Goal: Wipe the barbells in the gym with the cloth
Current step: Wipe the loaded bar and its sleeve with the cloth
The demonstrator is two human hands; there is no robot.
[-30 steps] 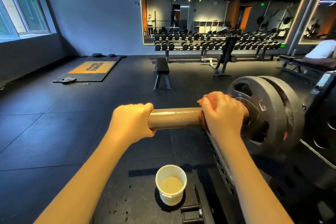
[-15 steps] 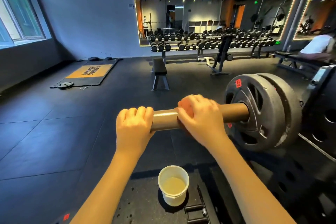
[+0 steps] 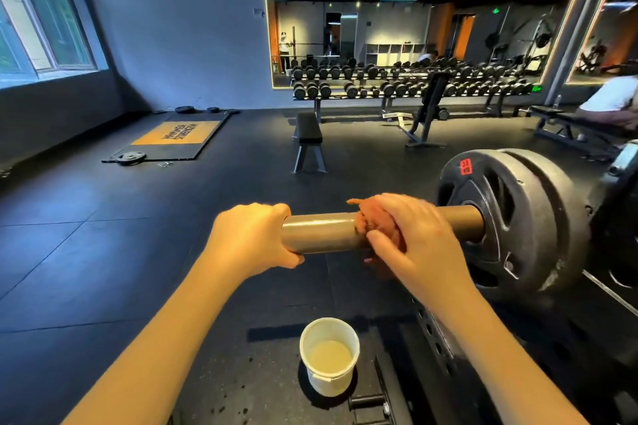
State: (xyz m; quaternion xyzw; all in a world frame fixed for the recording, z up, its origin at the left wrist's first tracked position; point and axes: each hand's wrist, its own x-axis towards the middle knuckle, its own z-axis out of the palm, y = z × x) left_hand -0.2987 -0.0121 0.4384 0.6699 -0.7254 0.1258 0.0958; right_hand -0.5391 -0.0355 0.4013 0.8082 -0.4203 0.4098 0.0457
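A bronze-coloured barbell sleeve point(image 3: 321, 231) juts left from two dark weight plates point(image 3: 511, 217) on a rack. My left hand point(image 3: 252, 235) grips the sleeve's free end. My right hand point(image 3: 414, 235) holds an orange-red cloth point(image 3: 376, 224) wrapped around the middle of the sleeve, fingers curled over it. A short bare stretch of sleeve point(image 3: 462, 222) shows between my right hand and the plates.
A white bucket point(image 3: 329, 355) with pale liquid stands on the black rubber floor below the sleeve. The rack's perforated upright point(image 3: 435, 331) runs down at right. Farther off are a flat bench point(image 3: 308, 140), a dumbbell rack point(image 3: 397, 88), and a seated person point(image 3: 611, 102) at far right.
My right hand slid the cloth left along the sleeve, away from the plates, then a little back toward them. The cloth now shows plainly. My left hand kept its grip on the end.
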